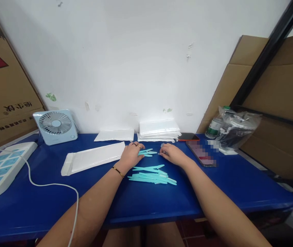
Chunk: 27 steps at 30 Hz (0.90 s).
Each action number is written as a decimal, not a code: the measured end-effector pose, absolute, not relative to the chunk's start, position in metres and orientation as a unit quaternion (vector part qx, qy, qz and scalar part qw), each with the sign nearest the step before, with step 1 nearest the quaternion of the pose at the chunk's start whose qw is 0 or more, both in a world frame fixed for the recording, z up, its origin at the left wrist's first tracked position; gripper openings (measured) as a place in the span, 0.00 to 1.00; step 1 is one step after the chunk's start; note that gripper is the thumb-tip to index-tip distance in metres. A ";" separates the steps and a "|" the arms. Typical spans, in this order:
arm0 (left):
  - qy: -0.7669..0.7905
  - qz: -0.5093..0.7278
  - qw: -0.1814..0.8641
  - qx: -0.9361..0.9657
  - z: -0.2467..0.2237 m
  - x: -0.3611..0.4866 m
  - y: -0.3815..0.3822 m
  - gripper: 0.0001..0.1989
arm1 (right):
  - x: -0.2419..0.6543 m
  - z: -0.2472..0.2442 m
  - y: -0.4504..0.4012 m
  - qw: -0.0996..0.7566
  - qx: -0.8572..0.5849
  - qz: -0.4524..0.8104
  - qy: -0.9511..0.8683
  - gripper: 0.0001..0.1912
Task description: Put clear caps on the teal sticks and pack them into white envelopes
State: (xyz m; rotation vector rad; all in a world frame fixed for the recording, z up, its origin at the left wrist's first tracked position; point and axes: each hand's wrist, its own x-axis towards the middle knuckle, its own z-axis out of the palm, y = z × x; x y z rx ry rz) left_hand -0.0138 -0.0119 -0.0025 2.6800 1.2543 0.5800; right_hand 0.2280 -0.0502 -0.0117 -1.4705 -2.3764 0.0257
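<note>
My left hand (131, 155) is closed on the left ends of several turquoise sticks (150, 153), whose other ends point right. Facing it, my right hand (171, 153) has its fingers curled together beside the right tips of those sticks; a small clear piece shows at its fingertips, too small to name. Below both hands, a loose pile of turquoise sticks (149, 177) lies on the blue table (151, 202). A long white packet (97, 158) rests slantwise on the table, its right end beside my left hand.
Stacked white packets (159, 128) and another white packet (114, 135) sit by the wall. A fan (56, 127), power strip (7, 168) and white cable (51, 185) are left. Phones (189, 137), (200, 153), a bottle (213, 127) and bagged item (235, 132) are right.
</note>
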 end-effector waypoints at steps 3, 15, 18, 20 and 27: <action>0.339 0.172 0.117 0.917 0.002 -0.011 -0.023 0.12 | 0.226 -0.011 -0.052 0.171 -0.518 0.007 -0.838 0.08; 0.298 0.116 0.148 0.936 -0.002 -0.004 -0.030 0.11 | 0.256 0.000 -0.065 0.166 -0.549 0.156 -0.804 0.05; 0.306 0.106 0.164 0.932 -0.002 -0.004 -0.031 0.08 | 0.253 -0.002 -0.064 0.175 -0.543 0.154 -0.807 0.06; 0.329 0.107 0.190 0.919 -0.003 -0.003 -0.030 0.06 | 0.250 -0.003 -0.063 0.179 -0.545 0.159 -0.804 0.07; 0.397 0.146 0.262 0.867 -0.011 -0.004 -0.021 0.08 | 0.245 -0.003 -0.064 0.186 -0.554 0.227 -0.779 0.08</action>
